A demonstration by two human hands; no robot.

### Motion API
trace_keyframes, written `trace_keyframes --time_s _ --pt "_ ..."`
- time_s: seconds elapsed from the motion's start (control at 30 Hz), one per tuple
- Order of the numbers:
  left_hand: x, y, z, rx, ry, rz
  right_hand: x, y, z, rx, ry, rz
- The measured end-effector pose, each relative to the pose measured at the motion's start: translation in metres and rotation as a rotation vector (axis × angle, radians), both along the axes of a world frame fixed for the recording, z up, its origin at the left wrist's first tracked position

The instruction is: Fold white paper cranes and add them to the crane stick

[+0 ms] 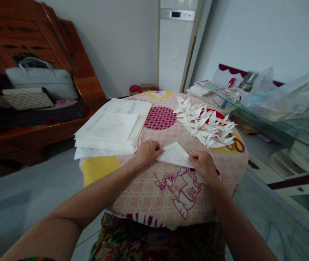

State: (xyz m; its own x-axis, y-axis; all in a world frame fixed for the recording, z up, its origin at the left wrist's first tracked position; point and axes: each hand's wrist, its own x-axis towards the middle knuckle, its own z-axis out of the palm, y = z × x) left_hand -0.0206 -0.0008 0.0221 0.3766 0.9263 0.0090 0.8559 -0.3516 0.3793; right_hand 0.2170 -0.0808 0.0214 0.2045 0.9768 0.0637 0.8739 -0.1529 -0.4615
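Observation:
A sheet of printed paper (175,154), folded into a triangle, lies on the cloth-covered table between my hands. My left hand (149,150) is closed on its left corner, thumb and fingers pinched together. At the right corner my right hand (201,163) pinches the paper in the same way. Beyond them sits a heap of folded white paper cranes (205,125) with pointed tips. To the left rises a thick stack of printed sheets (111,127), smaller sheets on top. Scissors with red handles (238,144) lie at the table's right edge, partly covered by the cranes.
The round table wears a pink patterned tablecloth (149,195). On the right, a glass-topped cabinet (274,130) carries plastic bags and papers. A wooden bench (42,127) with a grey bag (44,81) stands left; a white air conditioner (173,50) stands behind.

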Motion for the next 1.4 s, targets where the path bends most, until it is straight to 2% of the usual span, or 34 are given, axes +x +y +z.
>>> trace_keyframes --time_s 0.3,0.83,1.4 --pt "0.0024 0.0015 -0.0018 0.023 0.044 0.018 -0.0027 -0.0004 -0.0001 -0.028 -0.073 -0.021" --pt "0.0022 -0.0001 -0.0036 0.02 0.032 0.028 -0.0028 0.0001 -0.0046 0.033 -0.118 -0.015" --pt "0.0027 0.0007 -0.0055 0.026 0.052 0.029 -0.0032 0.0014 -0.0044 0.01 -0.12 -0.022"
